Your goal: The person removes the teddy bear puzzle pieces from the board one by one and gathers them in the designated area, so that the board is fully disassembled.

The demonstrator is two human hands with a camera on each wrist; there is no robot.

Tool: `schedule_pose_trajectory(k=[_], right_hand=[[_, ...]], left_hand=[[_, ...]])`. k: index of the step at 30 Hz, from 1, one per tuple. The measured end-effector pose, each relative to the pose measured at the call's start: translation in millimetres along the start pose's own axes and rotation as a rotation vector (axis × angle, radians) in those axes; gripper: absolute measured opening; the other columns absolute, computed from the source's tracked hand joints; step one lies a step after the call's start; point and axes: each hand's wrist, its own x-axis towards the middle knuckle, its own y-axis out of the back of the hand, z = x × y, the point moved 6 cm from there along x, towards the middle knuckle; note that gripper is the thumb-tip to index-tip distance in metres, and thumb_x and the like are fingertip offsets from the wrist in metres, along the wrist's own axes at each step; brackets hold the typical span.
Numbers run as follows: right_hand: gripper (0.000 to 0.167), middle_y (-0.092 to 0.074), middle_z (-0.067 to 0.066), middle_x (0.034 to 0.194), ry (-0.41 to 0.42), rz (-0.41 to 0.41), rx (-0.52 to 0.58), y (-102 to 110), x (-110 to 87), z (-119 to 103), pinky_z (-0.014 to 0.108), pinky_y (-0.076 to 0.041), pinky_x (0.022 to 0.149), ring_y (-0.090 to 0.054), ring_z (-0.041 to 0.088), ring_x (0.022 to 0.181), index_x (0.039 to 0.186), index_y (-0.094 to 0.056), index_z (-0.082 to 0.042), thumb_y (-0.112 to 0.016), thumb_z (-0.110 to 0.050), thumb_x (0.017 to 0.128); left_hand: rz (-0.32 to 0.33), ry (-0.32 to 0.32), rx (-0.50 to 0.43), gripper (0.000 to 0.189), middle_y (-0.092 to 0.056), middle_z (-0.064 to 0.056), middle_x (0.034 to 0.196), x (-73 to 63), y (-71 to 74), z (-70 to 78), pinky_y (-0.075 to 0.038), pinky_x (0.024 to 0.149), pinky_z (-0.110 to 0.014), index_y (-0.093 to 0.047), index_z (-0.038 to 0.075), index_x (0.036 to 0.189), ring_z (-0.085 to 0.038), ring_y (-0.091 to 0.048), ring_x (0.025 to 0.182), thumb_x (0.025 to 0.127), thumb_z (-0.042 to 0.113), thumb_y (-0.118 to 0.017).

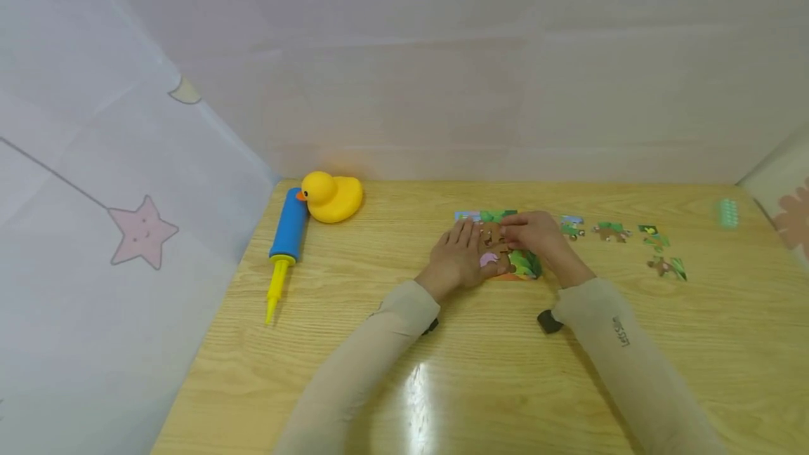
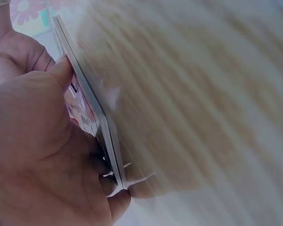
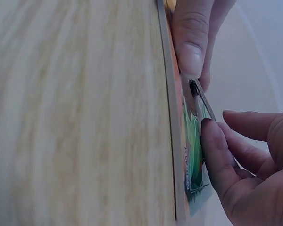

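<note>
A colourful picture jigsaw puzzle lies on the table between both hands. My left hand rests flat across its left side with fingers stretched out; in the left wrist view the thumb and fingertips lie along the board's edge. From the right, my right hand reaches over the puzzle's upper right part. Its thumb and fingers pinch a puzzle piece, which stands tilted up from the board in the right wrist view. The left thumb is right at that piece's other end. The hands hide part of the picture.
Several loose puzzle pieces lie to the right of the puzzle. A yellow rubber duck and a blue and yellow hand pump are at the back left. A small mint-green studded object sits at the far right.
</note>
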Motion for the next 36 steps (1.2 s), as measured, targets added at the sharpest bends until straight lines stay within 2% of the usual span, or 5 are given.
schedule_pose_trajectory(k=[8, 12, 20, 27, 36], right_hand=[[0.042, -0.057, 0.023, 0.142, 0.023, -0.005, -0.046, -6.1, 1.4, -1.9, 0.027, -0.06, 0.086, -0.069, 0.023, 0.106, 0.144, -0.055, -0.002, -0.057, -0.009, 0.103], [0.042, -0.058, 0.024, 0.141, 0.016, -0.019, -0.02, -7.9, 3.2, -0.8, 0.025, -0.06, 0.085, -0.07, 0.019, 0.104, 0.144, -0.054, -0.001, -0.057, -0.009, 0.103], [0.042, -0.059, 0.025, 0.14, -0.001, -0.031, 0.07, -5.0, 4.3, 1.8, 0.022, -0.06, 0.083, -0.071, 0.002, 0.087, 0.144, -0.054, 0.002, -0.056, -0.012, 0.104], [0.041, -0.06, 0.021, 0.139, -0.049, -0.034, 0.183, -4.3, 3.6, 3.7, 0.021, -0.06, 0.083, -0.07, -0.001, 0.084, 0.145, -0.054, 0.001, -0.054, -0.009, 0.105], [0.039, -0.057, 0.026, 0.141, -0.03, -0.003, 0.126, -2.8, 2.1, -1.2, 0.022, -0.06, 0.081, -0.071, 0.0, 0.08, 0.141, -0.056, 0.002, -0.055, -0.011, 0.105]], left_hand=[[0.036, -0.016, 0.004, 0.096, 0.003, -0.005, 0.173, -2.0, 1.0, 0.1, -0.009, 0.131, -0.036, -0.001, 0.011, 0.164, -0.021, 0.004, 0.16, 0.098, 0.075, -0.027], [0.046, -0.011, 0.008, 0.096, 0.001, -0.006, 0.173, -2.9, 1.8, 0.0, -0.01, 0.13, -0.037, -0.003, 0.01, 0.164, -0.022, 0.002, 0.161, 0.098, 0.075, -0.028], [0.042, 0.005, 0.028, 0.099, 0.002, -0.006, 0.173, -4.9, 2.3, 0.8, -0.01, 0.13, -0.035, -0.002, 0.011, 0.164, -0.021, 0.002, 0.161, 0.096, 0.078, -0.026], [0.033, 0.012, 0.03, 0.097, 0.003, -0.005, 0.173, -4.8, 1.8, 0.9, -0.011, 0.13, -0.035, -0.001, 0.011, 0.164, -0.02, 0.002, 0.161, 0.097, 0.077, -0.026], [0.04, -0.005, 0.033, 0.095, 0.001, -0.005, 0.173, -5.8, 4.1, 2.4, -0.011, 0.13, -0.037, -0.002, 0.01, 0.164, -0.021, 0.002, 0.161, 0.099, 0.075, -0.027]])
